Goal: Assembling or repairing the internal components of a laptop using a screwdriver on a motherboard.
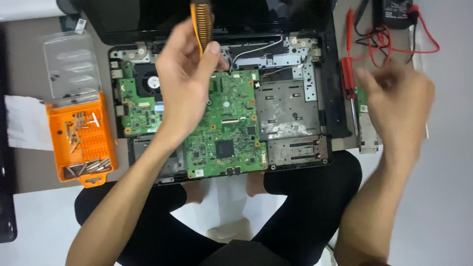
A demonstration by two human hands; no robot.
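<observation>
L hand (185, 81): fingers clenched on orange-ribbed screwdriver handle (202, 24), held upright above the green motherboard (224, 123) of an opened laptop chassis (295, 118). R hand (399, 106): motion-blurred, fingers spread loose, nothing in grasp, over the worktop (448, 148) beside chassis R edge, near a red-handled screwdriver (349, 79) and red test leads (394, 47). Orange bit tray (81, 140) w/ clear lid (69, 66) lies L of chassis.

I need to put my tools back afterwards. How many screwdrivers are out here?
2. One with an orange ribbed handle is in the left hand above the laptop; a red one lies right of it. Others may be hidden.
</observation>
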